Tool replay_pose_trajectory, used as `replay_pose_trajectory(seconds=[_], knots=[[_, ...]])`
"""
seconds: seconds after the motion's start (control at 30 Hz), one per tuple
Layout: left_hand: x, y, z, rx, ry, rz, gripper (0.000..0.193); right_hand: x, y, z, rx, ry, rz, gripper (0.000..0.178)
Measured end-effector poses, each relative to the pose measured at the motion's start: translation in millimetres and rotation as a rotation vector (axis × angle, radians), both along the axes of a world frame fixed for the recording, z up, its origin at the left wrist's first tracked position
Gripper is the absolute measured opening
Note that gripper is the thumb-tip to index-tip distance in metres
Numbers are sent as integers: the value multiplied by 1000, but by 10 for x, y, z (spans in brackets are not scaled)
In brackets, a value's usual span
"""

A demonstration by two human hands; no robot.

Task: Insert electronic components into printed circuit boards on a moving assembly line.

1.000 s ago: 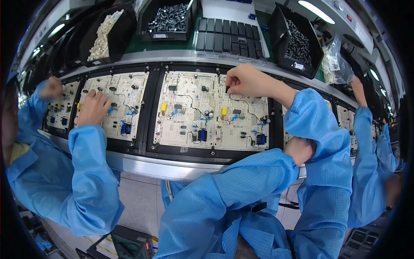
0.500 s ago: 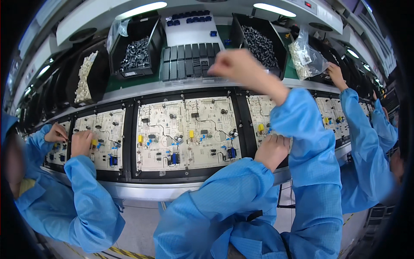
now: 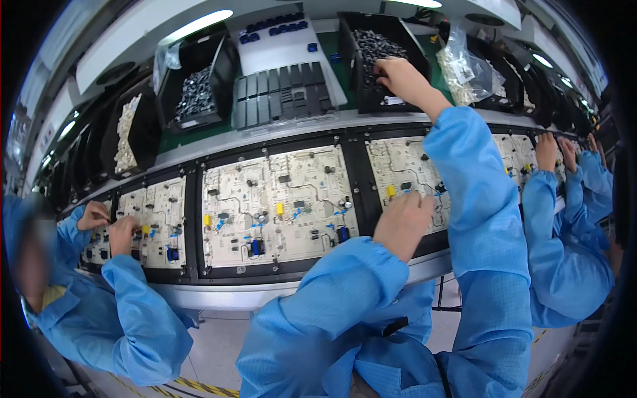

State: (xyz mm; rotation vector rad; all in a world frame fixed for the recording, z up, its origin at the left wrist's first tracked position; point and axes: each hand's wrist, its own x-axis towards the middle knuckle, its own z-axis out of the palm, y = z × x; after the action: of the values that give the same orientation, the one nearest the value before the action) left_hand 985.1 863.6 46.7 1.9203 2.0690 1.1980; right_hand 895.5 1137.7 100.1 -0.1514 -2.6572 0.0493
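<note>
My right hand [image 3: 403,78] is over the black bin [image 3: 366,99] of small dark metallic parts [image 3: 378,46]. Its fingertips are drawn together at the parts; anything between them is too small to name. My left hand [image 3: 405,224] hovers low over the front of a circuit board [image 3: 385,159] to the right, near a yellow component [image 3: 391,190]. Its fingers are curled and pressed together, with the tips partly hidden, so what they hold cannot be made out. Left of it, a black frame [image 3: 192,232] carries two cream boards [image 3: 308,232] with yellow, blue and black components.
Behind the boards lie a tray of black blocks [image 3: 282,93], a second bin of dark parts [image 3: 197,96], blue parts on a white sheet [image 3: 272,56] and a bag of white parts [image 3: 458,69]. Co-workers' hands [image 3: 121,233] work at the left; others [image 3: 547,152] are at the right.
My right hand has moved from above the black blocks to the right bin. My left hand shifted slightly left over the board. The right co-worker's hand left the bag and came down to the boards.
</note>
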Motion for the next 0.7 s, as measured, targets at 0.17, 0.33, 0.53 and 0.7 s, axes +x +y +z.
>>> replay_pose_trajectory(seconds=[0.17, 0.33, 0.53, 0.7], knots=[[-351, -113, 235, 17, -340, 26, 13, -29, 107, 9, -152, -57, 11, 14], [-650, -178, 361, -65, -274, 110, 21, 111, 125, -1, -252, 29, -64, 14], [-769, 18, 267, -291, -277, 96, 20, 506, 51, -89, -313, 320, -4, 17], [-893, 333, 215, -296, -83, 118, 20, 1158, -333, 96, -560, 283, 9, 18]])
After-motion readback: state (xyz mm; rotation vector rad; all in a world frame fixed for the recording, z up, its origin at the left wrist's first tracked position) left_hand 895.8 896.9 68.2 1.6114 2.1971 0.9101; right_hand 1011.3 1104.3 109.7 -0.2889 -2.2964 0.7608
